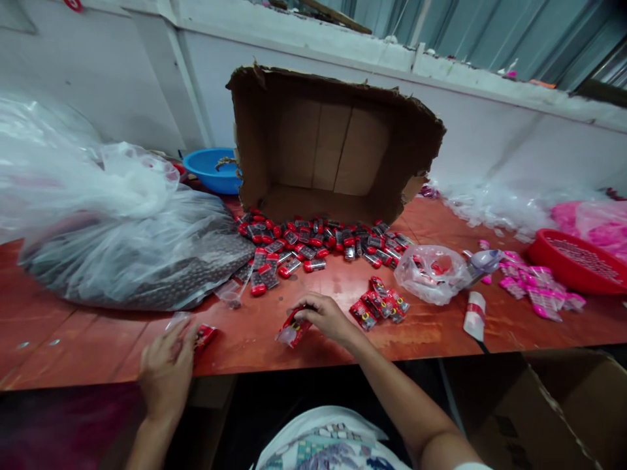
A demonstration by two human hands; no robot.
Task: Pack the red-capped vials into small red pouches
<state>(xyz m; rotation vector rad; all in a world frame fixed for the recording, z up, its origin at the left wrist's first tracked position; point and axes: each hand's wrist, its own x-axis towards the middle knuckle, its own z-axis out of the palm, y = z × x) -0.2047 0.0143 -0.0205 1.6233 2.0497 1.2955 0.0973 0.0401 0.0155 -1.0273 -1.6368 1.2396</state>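
Observation:
At the table's front edge my left hand is closed, fingers bent together. A clear plastic piece shows at its fingertips, and a small red printed packet lies against its right side. What exactly the fingers grip is hidden. My right hand pinches another red printed packet with a clear part, just over the tabletop. To its right lies a little pile of similar red packets. Beyond both hands, many red-capped clear containers with dark contents spill from a torn cardboard box.
A big clear bag of dark beads rests at left, with a small clear scoop beside it. Behind stands a blue basin. On the right are a clear bag, a white-and-red tube, pink packets and a red basket.

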